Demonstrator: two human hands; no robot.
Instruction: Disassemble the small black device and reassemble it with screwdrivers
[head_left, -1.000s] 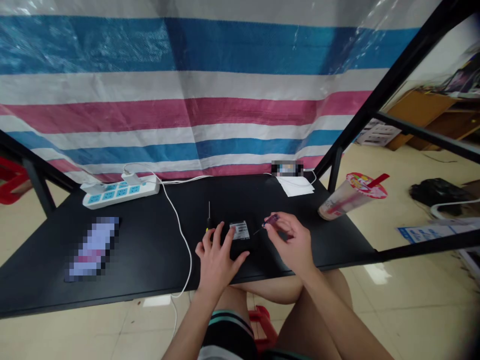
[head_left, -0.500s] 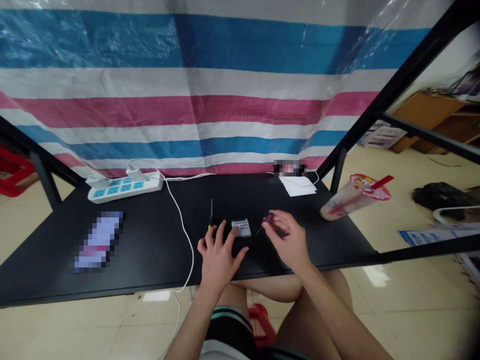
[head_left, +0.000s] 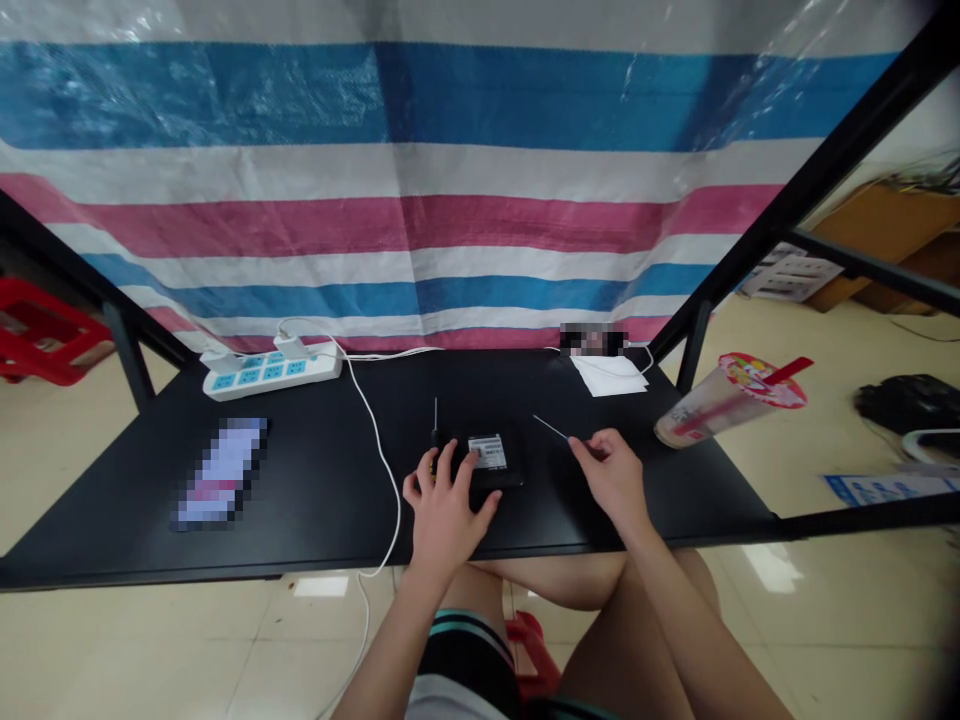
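While left hand [head_left: 447, 522] pins flat black case [head_left: 496, 478], white label [head_left: 487, 452] on top

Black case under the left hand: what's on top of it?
A white barcode label sits on the black case. The left hand lies over its near-left part, with fingers on top. Whatever surface lies beneath that hand is covered.
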